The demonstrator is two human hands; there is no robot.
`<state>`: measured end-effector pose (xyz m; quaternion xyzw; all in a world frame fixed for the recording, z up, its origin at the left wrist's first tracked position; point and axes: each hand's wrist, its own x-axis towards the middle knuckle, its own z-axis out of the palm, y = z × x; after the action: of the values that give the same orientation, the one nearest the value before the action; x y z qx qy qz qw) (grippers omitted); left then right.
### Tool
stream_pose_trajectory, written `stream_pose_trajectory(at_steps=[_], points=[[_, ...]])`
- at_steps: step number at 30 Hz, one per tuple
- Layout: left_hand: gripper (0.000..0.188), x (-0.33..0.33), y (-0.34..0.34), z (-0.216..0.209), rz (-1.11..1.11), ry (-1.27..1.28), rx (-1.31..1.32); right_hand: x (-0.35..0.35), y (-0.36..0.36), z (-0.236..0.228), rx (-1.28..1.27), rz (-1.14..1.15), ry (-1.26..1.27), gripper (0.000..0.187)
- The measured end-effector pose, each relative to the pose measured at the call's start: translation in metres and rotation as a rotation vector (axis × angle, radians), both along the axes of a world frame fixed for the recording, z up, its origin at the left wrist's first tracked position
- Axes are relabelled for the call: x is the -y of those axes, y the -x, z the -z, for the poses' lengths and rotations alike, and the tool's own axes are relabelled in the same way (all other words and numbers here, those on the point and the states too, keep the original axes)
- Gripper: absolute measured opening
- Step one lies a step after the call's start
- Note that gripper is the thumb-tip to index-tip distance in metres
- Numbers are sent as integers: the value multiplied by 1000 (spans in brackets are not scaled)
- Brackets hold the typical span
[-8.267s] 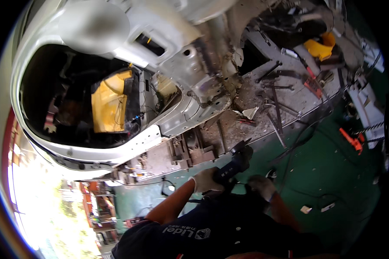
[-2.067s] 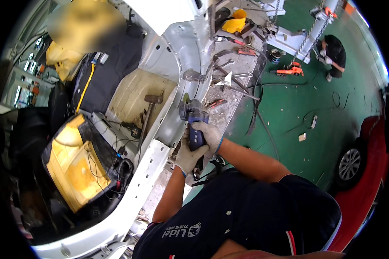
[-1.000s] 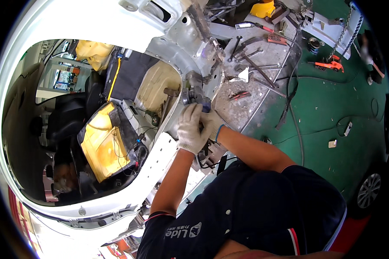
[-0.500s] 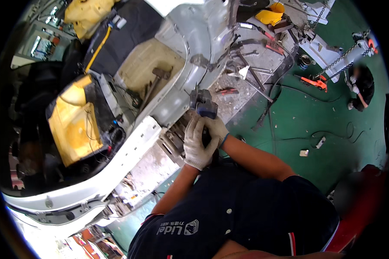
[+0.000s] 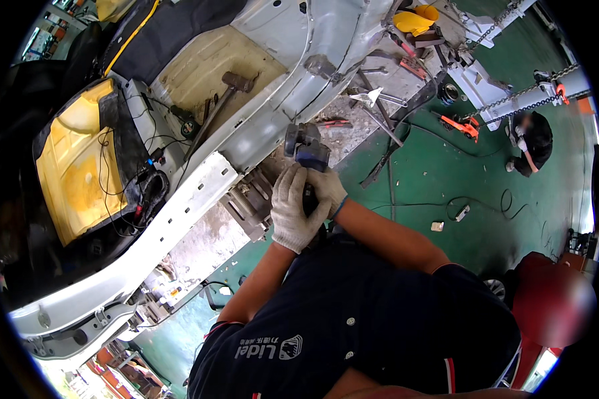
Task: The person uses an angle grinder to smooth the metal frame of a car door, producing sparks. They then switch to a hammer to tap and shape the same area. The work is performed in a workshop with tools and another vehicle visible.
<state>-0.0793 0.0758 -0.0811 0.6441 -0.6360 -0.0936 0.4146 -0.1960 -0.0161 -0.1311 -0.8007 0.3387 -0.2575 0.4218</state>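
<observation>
Both hands wear pale work gloves and are closed around one black and dark-blue power tool (image 5: pixel 311 155) in front of my body. My left hand (image 5: pixel 293 211) wraps its near end, where a black part shows beside the palm. My right hand (image 5: pixel 327 189) grips it from the other side, its fingers partly hidden by the left. The tool's head points away from me, beside the lower edge of a bare grey car body panel (image 5: pixel 259 136). Its exact kind and tip cannot be made out. A metal clamp (image 5: pixel 245 203) sits under the sill, left of my hands.
A hammer (image 5: pixel 236 82) lies in the car's floor well beside yellow foam padding (image 5: pixel 80 179). On the bench (image 5: pixel 353 126) are pliers (image 5: pixel 335 124) and several metal tools. Chains (image 5: pixel 512 103), an orange hoist (image 5: pixel 460 125) and cables lie right. Another person (image 5: pixel 531 143) crouches far right.
The view has shifted, so the car and bench sit differently in the picture. The tool and both hands appear slightly further left; the thin tip seen before is no longer distinct. Both hands keep their hold.
</observation>
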Motion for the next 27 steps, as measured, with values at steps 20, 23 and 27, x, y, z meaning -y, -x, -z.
stream_pose_trajectory(at_steps=[20, 23, 27], points=[[68, 145, -27, -75, 543, 11, 591, 72, -131, 95, 1133, 269, -439, 33], [67, 153, -26, -77, 555, 33, 611, 75, -130, 80, 814, 326, -102, 32], [65, 155, -26, -78, 556, 20, 635, 71, -110, 51, 353, 391, 220, 29]])
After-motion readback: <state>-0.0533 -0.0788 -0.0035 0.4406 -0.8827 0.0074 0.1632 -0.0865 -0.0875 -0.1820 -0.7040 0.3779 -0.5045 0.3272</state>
